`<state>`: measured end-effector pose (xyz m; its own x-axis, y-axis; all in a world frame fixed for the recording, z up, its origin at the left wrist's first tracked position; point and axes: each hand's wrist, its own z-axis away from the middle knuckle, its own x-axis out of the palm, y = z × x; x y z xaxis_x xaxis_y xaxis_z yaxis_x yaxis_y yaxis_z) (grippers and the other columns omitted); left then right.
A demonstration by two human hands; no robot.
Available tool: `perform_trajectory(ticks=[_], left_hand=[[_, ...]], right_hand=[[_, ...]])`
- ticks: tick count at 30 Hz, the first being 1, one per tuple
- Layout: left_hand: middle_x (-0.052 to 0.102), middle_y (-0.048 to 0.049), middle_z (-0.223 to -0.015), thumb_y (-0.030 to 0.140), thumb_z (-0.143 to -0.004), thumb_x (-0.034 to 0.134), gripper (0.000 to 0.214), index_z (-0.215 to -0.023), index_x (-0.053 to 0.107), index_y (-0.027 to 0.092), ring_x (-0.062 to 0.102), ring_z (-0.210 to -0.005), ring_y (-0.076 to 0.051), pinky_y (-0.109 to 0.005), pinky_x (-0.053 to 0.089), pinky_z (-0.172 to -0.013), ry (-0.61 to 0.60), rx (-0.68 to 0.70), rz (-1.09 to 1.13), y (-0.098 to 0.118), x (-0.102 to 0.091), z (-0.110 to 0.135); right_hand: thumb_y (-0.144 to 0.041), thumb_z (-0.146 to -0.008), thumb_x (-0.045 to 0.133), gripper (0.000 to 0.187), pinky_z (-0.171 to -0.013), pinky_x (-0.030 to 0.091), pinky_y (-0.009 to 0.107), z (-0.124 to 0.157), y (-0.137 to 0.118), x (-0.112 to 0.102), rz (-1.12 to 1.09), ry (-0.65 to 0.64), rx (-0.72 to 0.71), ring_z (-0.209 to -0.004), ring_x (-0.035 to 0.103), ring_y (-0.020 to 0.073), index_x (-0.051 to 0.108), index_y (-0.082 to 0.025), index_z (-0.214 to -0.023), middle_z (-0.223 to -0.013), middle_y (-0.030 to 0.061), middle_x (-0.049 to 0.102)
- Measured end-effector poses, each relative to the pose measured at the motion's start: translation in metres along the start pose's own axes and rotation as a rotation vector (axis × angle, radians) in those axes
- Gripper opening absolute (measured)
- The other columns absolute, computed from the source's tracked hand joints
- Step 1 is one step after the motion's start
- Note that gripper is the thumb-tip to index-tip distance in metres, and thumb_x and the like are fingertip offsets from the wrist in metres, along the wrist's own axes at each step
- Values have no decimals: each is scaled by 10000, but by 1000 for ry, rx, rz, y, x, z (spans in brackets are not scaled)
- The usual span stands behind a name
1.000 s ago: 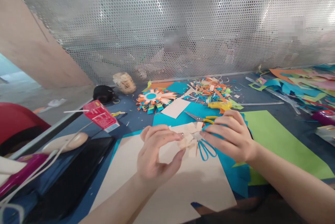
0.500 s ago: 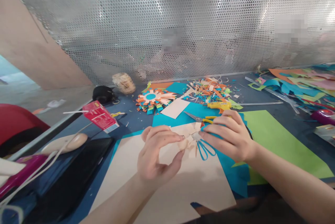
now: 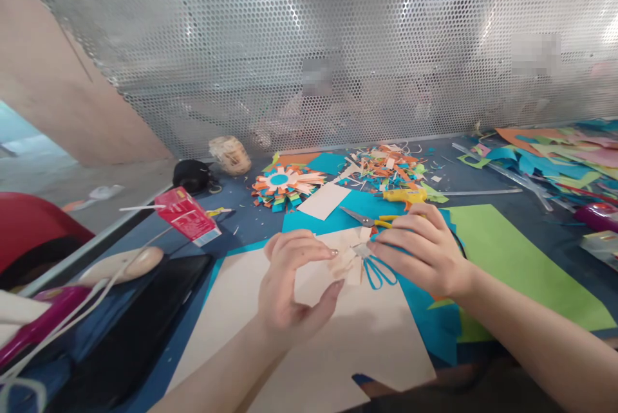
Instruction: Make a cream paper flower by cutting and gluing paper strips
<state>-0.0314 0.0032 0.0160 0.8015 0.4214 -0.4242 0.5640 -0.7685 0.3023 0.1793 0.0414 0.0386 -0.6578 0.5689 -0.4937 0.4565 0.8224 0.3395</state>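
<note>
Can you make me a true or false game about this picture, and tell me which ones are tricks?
1. Small cream paper pieces are between the left hand and the right hand. True.
2. The left hand is gripping a glue gun. False: the yellow glue gun lies beyond the right hand.
3. The fringed paper flower has a blue middle. True.
4. The drink box with a straw is green. False: the drink box is red.
5. A bright green paper sheet is on the right side. True.
6. Both hands wear gloves. False: both are bare.
</note>
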Motion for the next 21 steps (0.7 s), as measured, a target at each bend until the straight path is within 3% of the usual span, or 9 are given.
perform_trajectory(ticks=[5,10,21], left_hand=[[556,-66,-891,163,-613,582,458,-1048,441,200,508,-862,-235,-431,395,-802,-41,18,28,0,1,1],[622,-19,-800,80,-653,520,379,-991,441,235,532,-828,-200,-369,367,-768,-119,40,-70,3,0,-1],[656,20,-740,47,-661,524,371,-967,452,243,535,-813,-185,-347,329,-755,-142,-7,-111,2,1,0]], right_hand=[[-104,-836,475,153,-746,418,353,-1,0,1,-13,-4,-35,-763,557,145,620,-153,-831,-769,30,675],[-107,-809,523,120,-741,402,338,1,-1,4,-18,-37,-74,-789,548,141,623,-170,-832,-779,20,664],[-110,-816,517,118,-735,404,341,1,-3,4,-38,-45,-76,-781,545,140,621,-167,-823,-769,19,664]])
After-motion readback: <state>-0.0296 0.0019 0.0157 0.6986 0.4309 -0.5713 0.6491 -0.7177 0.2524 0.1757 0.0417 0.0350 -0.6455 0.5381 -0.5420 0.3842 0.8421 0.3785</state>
